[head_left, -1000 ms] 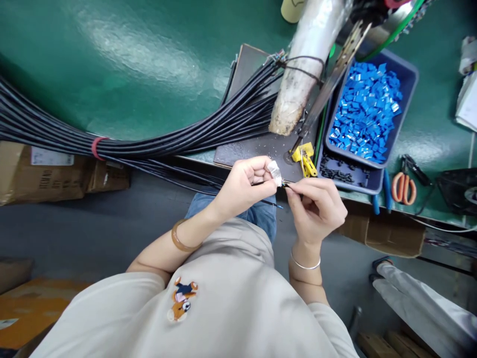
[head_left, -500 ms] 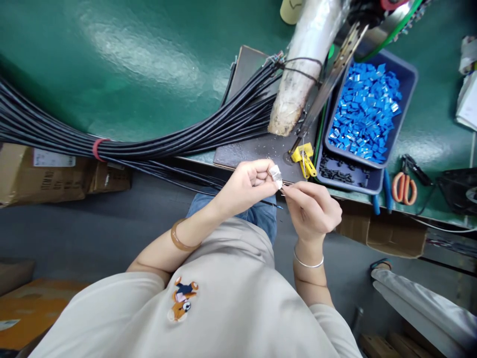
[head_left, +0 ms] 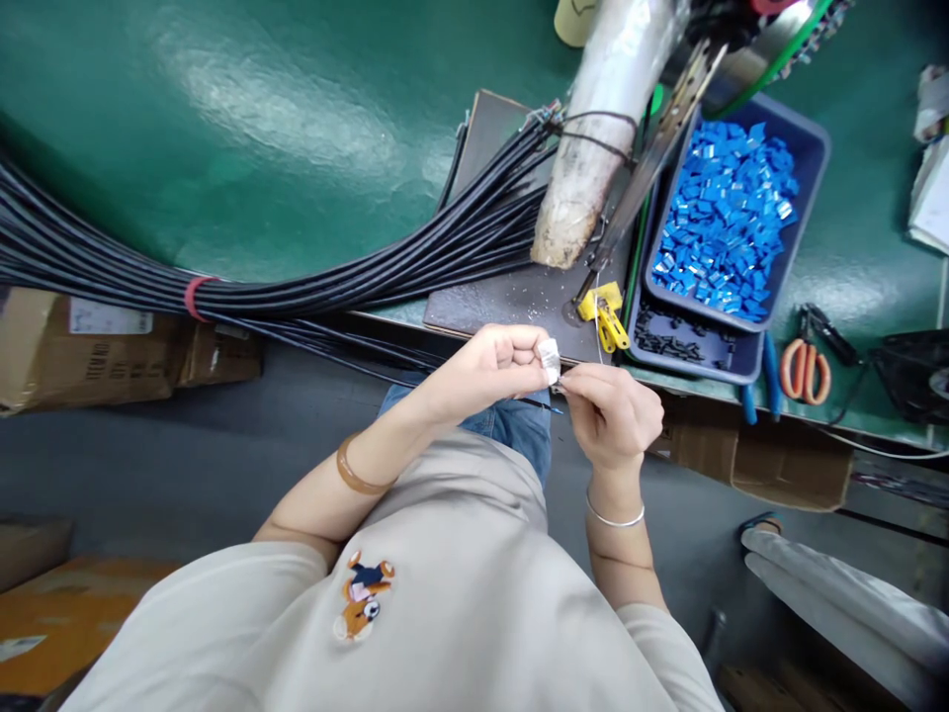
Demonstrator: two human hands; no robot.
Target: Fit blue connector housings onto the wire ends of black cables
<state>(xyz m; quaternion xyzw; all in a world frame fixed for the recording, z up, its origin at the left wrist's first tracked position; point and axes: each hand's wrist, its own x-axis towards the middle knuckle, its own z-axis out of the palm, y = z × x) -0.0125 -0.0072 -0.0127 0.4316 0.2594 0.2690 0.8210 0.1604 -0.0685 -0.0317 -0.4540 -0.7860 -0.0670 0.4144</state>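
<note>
While the left hand point(head_left: 490, 372) pinches foil point(head_left: 550, 360) (silvery), the right point(head_left: 614, 410) pinches alongside.

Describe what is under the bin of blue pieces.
A second bin shows below, holding small black pieces. The upper bin covers the rest, so nothing there can be seen.

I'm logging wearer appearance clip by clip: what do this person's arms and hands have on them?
The left hand and right hand wear no gloves. A brown bangle circles the left forearm; a thin silver bangle circles the right. The shirt's short sleeves are plain pale beige.
</note>
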